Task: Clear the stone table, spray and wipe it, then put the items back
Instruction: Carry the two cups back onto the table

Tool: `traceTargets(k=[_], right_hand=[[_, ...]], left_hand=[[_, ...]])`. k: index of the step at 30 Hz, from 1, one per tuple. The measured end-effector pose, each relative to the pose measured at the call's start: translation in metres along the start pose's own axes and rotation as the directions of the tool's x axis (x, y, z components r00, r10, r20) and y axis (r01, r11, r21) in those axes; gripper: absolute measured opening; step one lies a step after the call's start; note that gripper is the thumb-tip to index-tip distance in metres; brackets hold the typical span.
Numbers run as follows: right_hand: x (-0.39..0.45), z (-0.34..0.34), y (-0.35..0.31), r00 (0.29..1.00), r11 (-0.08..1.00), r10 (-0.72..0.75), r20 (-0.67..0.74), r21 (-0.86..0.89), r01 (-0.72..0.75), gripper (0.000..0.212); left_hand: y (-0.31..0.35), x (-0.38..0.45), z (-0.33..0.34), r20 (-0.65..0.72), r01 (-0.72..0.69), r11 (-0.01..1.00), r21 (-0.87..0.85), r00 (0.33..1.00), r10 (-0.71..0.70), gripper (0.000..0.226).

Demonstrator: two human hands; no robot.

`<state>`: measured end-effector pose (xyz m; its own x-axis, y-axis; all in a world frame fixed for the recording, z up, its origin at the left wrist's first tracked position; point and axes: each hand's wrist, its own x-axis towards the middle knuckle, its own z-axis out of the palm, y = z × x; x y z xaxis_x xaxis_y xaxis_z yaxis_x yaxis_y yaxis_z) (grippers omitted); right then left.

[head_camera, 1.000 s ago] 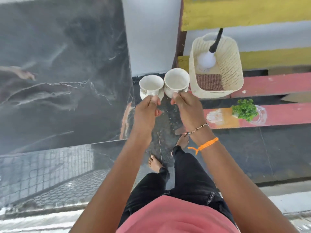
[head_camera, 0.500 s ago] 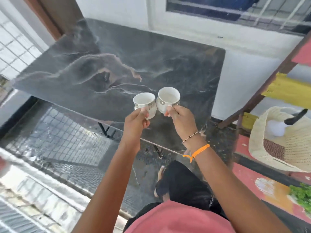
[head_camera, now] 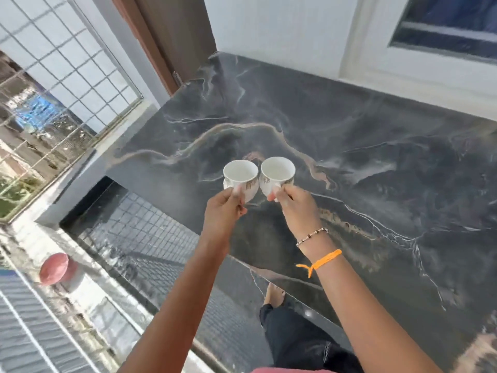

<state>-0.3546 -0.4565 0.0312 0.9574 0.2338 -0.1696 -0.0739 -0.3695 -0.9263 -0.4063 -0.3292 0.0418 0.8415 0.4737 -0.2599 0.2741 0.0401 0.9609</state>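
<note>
Two white cups with a gold pattern hang side by side above the dark veined stone table (head_camera: 363,157). My left hand (head_camera: 223,208) grips the left cup (head_camera: 240,176), and a bit of saucer shows under that cup. My right hand (head_camera: 294,203) pinches the handle of the right cup (head_camera: 277,172). Both cups are upright and their insides look empty. They are held over the table's near-left part, not touching it. The table top shows nothing else on it.
A white wall with a window (head_camera: 443,25) runs behind the table. A brown door frame (head_camera: 150,41) and a metal grille (head_camera: 61,76) stand at the left. A pink pot (head_camera: 55,267) sits on the ledge below left. My legs stand at the table's front edge.
I have turned from the steps and the basket toward the stone table. Both cups have travelled with my hands and now hang over the table top.
</note>
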Motion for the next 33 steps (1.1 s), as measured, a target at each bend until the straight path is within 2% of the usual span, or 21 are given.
traceTargets(k=[4, 8, 13, 15, 20, 24, 33], right_hand=[[0.052, 0.044, -0.028, 0.999, 1.000, 0.016, -0.043, 0.020, -0.016, 0.029], [0.100, 0.075, -0.055, 0.998, 0.999, 0.029, -0.060, 0.026, -0.028, 0.029], [0.178, 0.129, -0.085, 0.984, 0.997, 0.082, -0.157, 0.013, -0.082, 0.027], [0.215, 0.153, -0.096, 0.970, 0.996, 0.088, -0.227, 0.010, -0.088, 0.026], [0.313, 0.205, -0.115, 0.911, 0.987, 0.145, -0.385, -0.011, -0.162, 0.024], [0.385, 0.222, -0.122, 0.844, 0.974, 0.174, -0.507, -0.037, -0.223, 0.024], [0.470, 0.230, -0.111, 0.775, 0.958, 0.209, -0.597, -0.034, -0.285, 0.024]], left_hand=[[0.016, 0.067, -0.036, 0.033, -0.018, 0.997, 0.072, 0.999, 0.016, 0.040], [0.033, 0.127, -0.065, 0.059, -0.060, 0.996, 0.063, 0.997, 0.056, 0.037], [0.049, 0.218, -0.087, 0.179, -0.062, 0.997, 0.051, 0.982, 0.052, 0.036], [0.056, 0.264, -0.094, 0.218, -0.058, 0.998, 0.040, 0.975, 0.048, 0.036], [0.071, 0.389, -0.108, 0.298, -0.079, 0.987, 0.137, 0.954, 0.036, 0.040], [0.077, 0.474, -0.103, 0.354, -0.063, 0.988, 0.143, 0.935, 0.009, 0.041], [0.067, 0.569, -0.081, 0.442, -0.077, 0.988, 0.134, 0.897, 0.010, 0.038]])
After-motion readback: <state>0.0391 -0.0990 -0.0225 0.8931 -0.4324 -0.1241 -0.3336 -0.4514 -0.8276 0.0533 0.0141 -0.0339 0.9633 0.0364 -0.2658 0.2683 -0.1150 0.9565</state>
